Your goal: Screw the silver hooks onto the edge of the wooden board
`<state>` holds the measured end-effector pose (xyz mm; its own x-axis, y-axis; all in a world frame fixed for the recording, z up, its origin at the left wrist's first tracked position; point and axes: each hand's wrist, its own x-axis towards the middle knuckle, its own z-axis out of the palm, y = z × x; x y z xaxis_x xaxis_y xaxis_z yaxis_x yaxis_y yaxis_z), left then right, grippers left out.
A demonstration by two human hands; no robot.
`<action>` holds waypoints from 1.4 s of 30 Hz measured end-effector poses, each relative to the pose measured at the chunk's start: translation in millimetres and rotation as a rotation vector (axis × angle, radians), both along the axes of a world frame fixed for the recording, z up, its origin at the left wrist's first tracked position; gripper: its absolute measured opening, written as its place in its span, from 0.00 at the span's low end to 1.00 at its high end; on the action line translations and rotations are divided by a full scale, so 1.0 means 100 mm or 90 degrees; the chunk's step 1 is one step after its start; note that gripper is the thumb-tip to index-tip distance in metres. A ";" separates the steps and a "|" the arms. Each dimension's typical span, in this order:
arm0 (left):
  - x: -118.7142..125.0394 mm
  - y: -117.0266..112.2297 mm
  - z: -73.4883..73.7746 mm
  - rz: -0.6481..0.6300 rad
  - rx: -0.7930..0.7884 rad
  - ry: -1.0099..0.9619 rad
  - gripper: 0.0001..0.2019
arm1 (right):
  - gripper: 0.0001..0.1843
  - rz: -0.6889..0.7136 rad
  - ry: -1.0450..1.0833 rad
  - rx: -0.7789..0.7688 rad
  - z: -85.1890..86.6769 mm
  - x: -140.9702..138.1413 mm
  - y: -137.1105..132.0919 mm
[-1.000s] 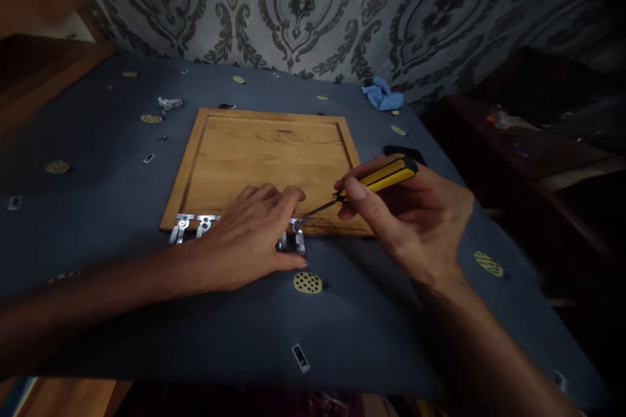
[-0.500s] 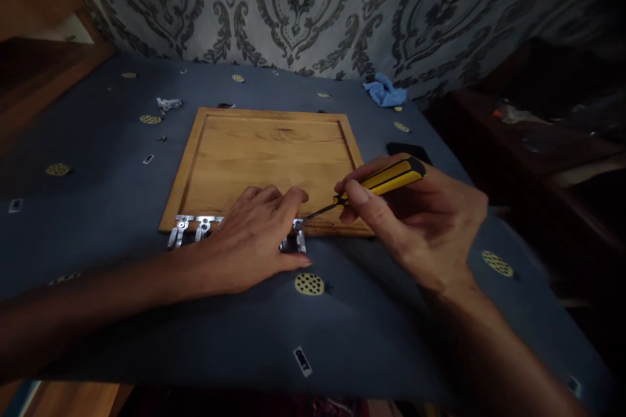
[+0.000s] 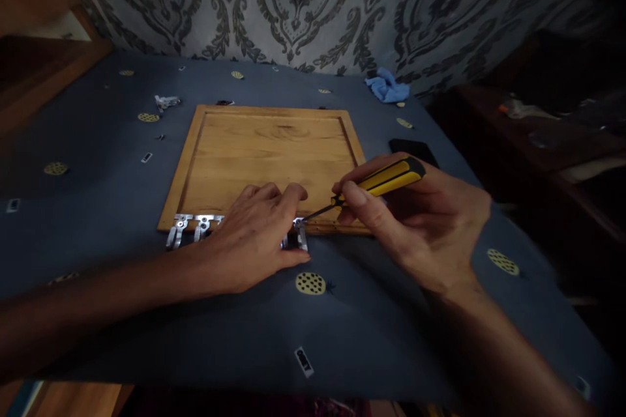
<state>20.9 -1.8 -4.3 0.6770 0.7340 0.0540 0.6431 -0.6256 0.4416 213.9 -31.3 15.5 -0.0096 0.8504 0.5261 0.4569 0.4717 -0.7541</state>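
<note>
A framed wooden board (image 3: 274, 159) lies flat, with a silver metal hook rail (image 3: 204, 225) along its near edge. Across the middle of that rail rests my left hand (image 3: 257, 238), gripping it against the board: fingers on the wood, thumb at the near side by the hooks. It hides the rail's middle part. My right hand (image 3: 420, 228) is closed round the yellow and black handle of a screwdriver (image 3: 386, 181). The screwdriver slants down to the left, its tip at the rail's right end by the last hook. Whether a screw sits under the tip is too small to tell.
The table has a blue pineapple-print cloth (image 3: 147, 332). Beyond the board's left side lie a metal piece (image 3: 167, 102) and small dark bits (image 3: 160, 137). A blue rag (image 3: 387, 86) and a dark flat object (image 3: 415, 151) lie right. Patterned fabric (image 3: 303, 6) rises behind.
The view has shifted slightly. Both hands keep nearly the same place, and the screwdriver tip stays at the rail's right end.
</note>
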 end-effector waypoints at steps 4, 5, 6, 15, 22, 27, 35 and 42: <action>0.00 -0.01 -0.01 0.009 -0.003 -0.004 0.27 | 0.10 0.008 -0.004 -0.004 0.00 0.00 0.01; 0.00 -0.01 -0.01 0.009 -0.003 -0.004 0.26 | 0.10 0.009 -0.005 -0.006 -0.01 0.00 0.01; 0.00 -0.01 -0.01 0.009 -0.003 -0.005 0.26 | 0.10 0.007 -0.004 -0.007 -0.01 0.00 0.01; 0.01 -0.01 0.01 0.011 0.000 0.011 0.26 | 0.05 0.040 -0.032 -0.007 -0.02 0.02 0.02; 0.01 -0.02 0.01 0.004 -0.006 0.013 0.28 | 0.05 0.106 -0.044 -0.063 0.05 0.07 0.01; 0.01 -0.02 0.01 0.001 0.000 0.024 0.28 | 0.07 0.134 -0.040 -0.056 0.07 0.07 0.02; 0.02 -0.01 0.01 -0.005 0.006 0.032 0.30 | 0.05 0.184 0.021 -0.127 0.10 0.08 0.00; 0.01 -0.01 0.00 -0.005 0.001 0.024 0.29 | 0.07 0.165 0.037 -0.106 0.09 0.07 0.00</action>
<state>22.1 -2.8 -4.6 0.6848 0.7281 0.0292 0.6538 -0.6316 0.4167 221.2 -31.7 24.3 -0.2114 0.8979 0.3860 0.2921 0.4350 -0.8517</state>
